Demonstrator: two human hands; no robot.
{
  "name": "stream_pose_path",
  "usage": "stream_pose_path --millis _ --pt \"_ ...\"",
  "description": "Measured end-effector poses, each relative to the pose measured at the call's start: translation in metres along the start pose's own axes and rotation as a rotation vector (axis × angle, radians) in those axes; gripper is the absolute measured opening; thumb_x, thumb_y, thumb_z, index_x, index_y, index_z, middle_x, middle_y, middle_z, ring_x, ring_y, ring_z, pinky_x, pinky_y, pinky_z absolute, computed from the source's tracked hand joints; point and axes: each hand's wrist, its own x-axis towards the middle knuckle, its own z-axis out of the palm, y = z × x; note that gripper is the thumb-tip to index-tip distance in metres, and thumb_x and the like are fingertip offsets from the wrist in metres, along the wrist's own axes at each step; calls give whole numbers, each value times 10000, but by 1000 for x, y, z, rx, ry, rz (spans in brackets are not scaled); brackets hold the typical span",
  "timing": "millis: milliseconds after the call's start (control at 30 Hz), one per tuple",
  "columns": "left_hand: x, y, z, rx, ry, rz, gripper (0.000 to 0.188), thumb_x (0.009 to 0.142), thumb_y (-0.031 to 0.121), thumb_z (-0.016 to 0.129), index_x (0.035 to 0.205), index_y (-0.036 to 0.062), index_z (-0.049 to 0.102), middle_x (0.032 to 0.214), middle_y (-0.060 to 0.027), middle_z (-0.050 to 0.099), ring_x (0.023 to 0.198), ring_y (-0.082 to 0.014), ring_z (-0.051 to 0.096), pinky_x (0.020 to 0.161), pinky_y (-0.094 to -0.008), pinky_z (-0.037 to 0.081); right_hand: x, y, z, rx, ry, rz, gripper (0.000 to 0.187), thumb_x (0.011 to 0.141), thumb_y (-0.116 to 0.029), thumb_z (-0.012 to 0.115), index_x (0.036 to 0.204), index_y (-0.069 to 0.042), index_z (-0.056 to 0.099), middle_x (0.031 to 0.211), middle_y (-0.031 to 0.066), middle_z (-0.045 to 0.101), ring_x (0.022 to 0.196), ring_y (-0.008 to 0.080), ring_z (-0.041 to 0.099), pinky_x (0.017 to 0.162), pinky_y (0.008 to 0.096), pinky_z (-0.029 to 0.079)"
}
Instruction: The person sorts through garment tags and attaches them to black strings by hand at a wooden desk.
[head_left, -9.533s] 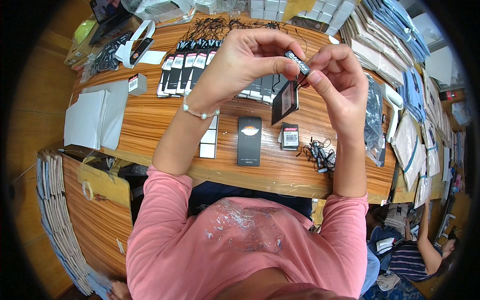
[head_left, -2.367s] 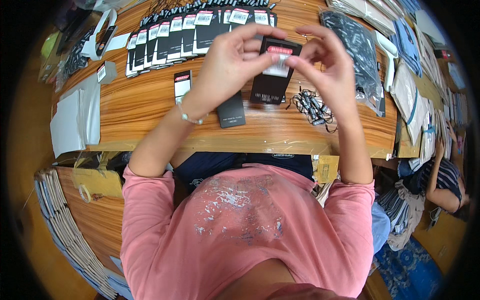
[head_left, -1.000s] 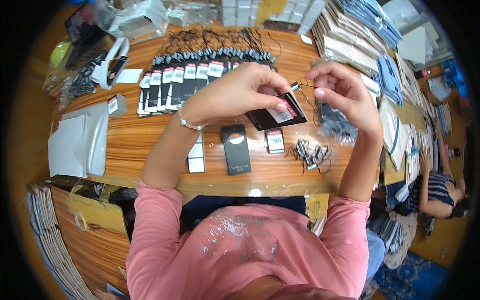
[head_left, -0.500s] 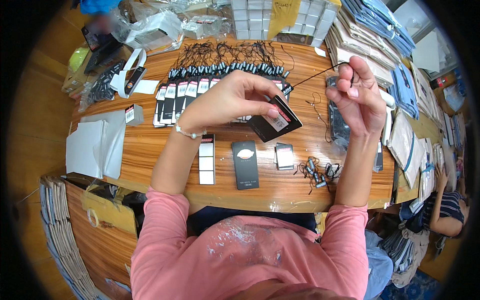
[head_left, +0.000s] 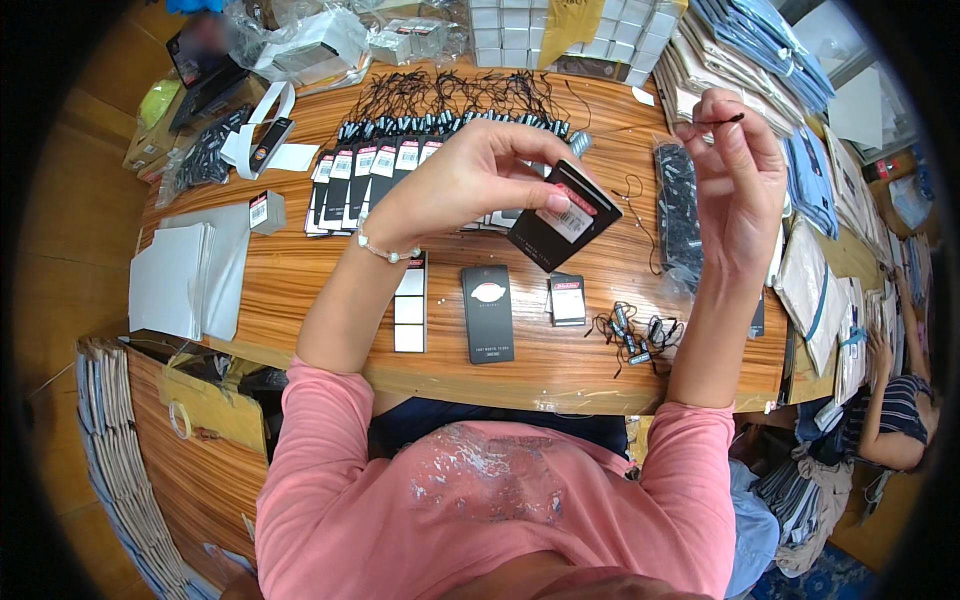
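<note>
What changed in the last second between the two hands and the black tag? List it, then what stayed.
The right hand drew up and away to the right, pulling the black cord out through the black tag, its end pinched in the fingertips. The left hand kept its grip on the tag. The tag row, the flat black card and the loose cords stayed.

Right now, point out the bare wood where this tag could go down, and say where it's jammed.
Bare wood lies between the white sheets and the strip of white stickers, and along the table front edge below the flat black tag. A smaller gap sits between the small tag and the loose cords. The far side is crowded: row of strung tags, bags, boxes.
</note>
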Motion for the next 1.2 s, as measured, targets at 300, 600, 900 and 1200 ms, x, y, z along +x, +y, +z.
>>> stream_pose_path --millis 300,600,900,1200 --pt "1 -1 -1 191 341 228 221 752 -45 614 973 -34 605 1004 -94 587 876 -147 600 787 -243 504 -9 1 23 -229 -42 69 118 821 -47 572 896 37 608 844 112 629 754 146 604 711 243 473" --pt "-2 3 2 197 461 274 208 765 -30 621 971 -44 592 899 -82 625 837 -131 605 742 -222 505 -18 14 42 -685 -92 48 104 763 -62 640 757 37 610 709 41 622 652 71 553 591 215 445" --pt "-1 -1 5 261 496 254 191 770 -33 614 960 -34 599 893 -83 626 811 -118 607 728 -213 508 -21 32 53 -1019 -150 -304 67 694 -24 639 694 7 579 630 83 566 570 174 536 536 271 424" --pt "-1 2 12 269 474 243 223 763 -53 606 966 -28 515 885 -96 611 827 -151 624 743 -234 523 -21 33 53 -1029 -115 -363 91 688 -20 636 658 0 553 608 76 549 554 182 518 511 285 403"
